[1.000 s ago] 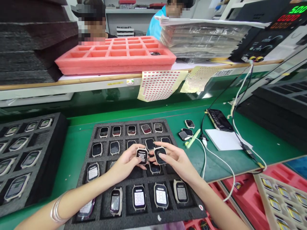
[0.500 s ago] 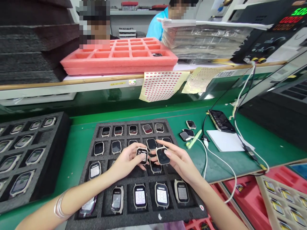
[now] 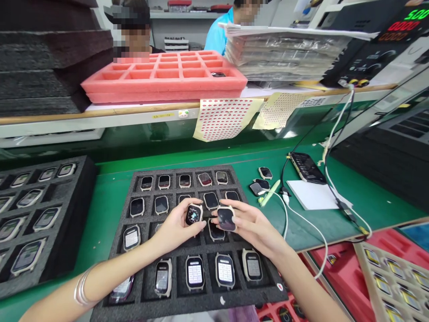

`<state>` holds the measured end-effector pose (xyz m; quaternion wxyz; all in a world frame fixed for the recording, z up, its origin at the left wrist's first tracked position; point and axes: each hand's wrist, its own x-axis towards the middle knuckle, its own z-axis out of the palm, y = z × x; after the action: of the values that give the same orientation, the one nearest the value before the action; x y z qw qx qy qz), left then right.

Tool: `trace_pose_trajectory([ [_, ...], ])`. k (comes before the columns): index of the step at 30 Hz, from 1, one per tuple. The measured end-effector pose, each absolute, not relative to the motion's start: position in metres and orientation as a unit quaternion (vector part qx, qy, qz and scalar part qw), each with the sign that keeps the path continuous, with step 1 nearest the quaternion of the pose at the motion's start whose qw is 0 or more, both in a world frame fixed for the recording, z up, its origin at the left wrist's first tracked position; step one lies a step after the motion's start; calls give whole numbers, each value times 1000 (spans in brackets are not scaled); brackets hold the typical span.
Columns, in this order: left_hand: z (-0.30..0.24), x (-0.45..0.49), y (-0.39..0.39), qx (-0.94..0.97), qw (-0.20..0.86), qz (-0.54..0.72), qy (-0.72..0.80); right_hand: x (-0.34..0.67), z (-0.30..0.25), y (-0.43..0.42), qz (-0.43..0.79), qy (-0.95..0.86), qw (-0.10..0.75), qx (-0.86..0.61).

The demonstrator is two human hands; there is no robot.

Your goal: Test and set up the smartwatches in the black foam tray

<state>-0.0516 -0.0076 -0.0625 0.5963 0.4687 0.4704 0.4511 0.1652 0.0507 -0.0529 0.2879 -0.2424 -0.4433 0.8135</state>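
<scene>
My left hand [image 3: 182,223] is closed around a strapless smartwatch [image 3: 194,215] whose screen shows a dial with a coloured figure. Beside it, my right hand [image 3: 250,223] grips a second smartwatch [image 3: 226,218] with a dark screen, held by its edges. Both hands are above a black foam tray [image 3: 134,279] with square compartments. Watches lie in many of these. In the front row, a watch with a white list on its screen [image 3: 195,273] is lit, as are its neighbours. The back rows hold watches with dark screens [image 3: 161,205]. My forearms cover some compartments.
Another foam tray of watches [image 3: 53,250] stands at left. To the right lie loose watches [image 3: 265,173], a green pen-like tool [image 3: 270,193], cables [image 3: 310,221], white paper [image 3: 313,195] and a phone [image 3: 307,168]. A pink foam tray [image 3: 164,85] sits on the shelf; two people are behind it.
The left-hand watch's screen has switched from a text list to a dial, and my left thumb has moved off its screen. The right-hand watch has tilted slightly; my right thumb now rests at its edge.
</scene>
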Motion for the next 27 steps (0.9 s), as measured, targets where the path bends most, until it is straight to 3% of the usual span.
trace_pose_trajectory([
  [27, -61, -57, -12, 579, 477, 419, 511, 156, -53, 57, 809, -466, 292, -206],
])
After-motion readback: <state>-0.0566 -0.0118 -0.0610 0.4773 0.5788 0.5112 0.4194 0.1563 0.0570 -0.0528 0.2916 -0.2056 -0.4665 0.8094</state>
